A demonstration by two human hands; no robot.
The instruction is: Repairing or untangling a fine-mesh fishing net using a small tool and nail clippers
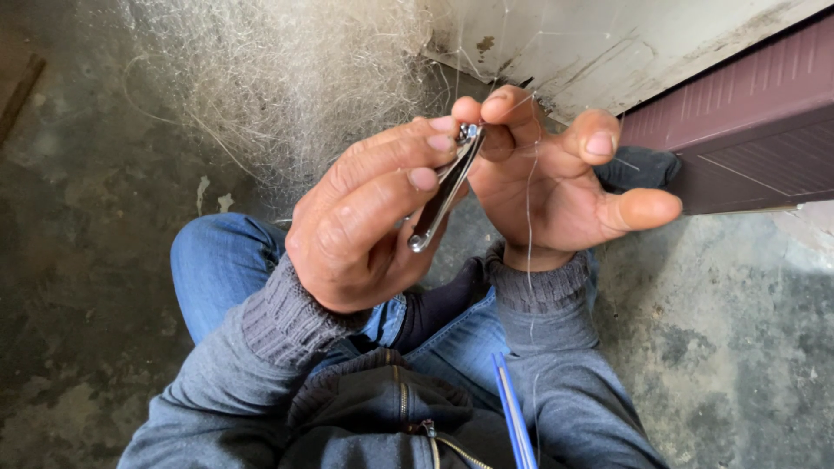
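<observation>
You sat cross-legged on the concrete floor [95,260], and both hands met just above your knees. Your left hand [365,230] was wrapped around a metal nail clipper [445,189], the fingers [408,180] curled tight along its lever and the thumb tucked under its body, so that hand was fully closed on the tool. The clipper stood tilted, its cutting end up by the fingertips and its rounded tail pointing down toward your lap.

Your right hand [556,187] was mostly spread: the outer fingers were splayed free, while the thumb and forefinger came together right at the clipper's mouth. A thin clear line [528,217] ran down across that palm and past the grey cuff; it seemed to be pinched there, though the grip itself was too small to confirm.

By my reading, you were at the cutting step, with the strand fed to the blades and the lever not visibly pressed. The next move would have called for holding the line taut and seated between the blades, then a firm squeeze from the left hand.

A pale tangle of fine netting [278,78] lay on the floor beyond your hands, a maroon panel [747,122] stood to the right, and a blue rod [512,417] rested against your jacket.
</observation>
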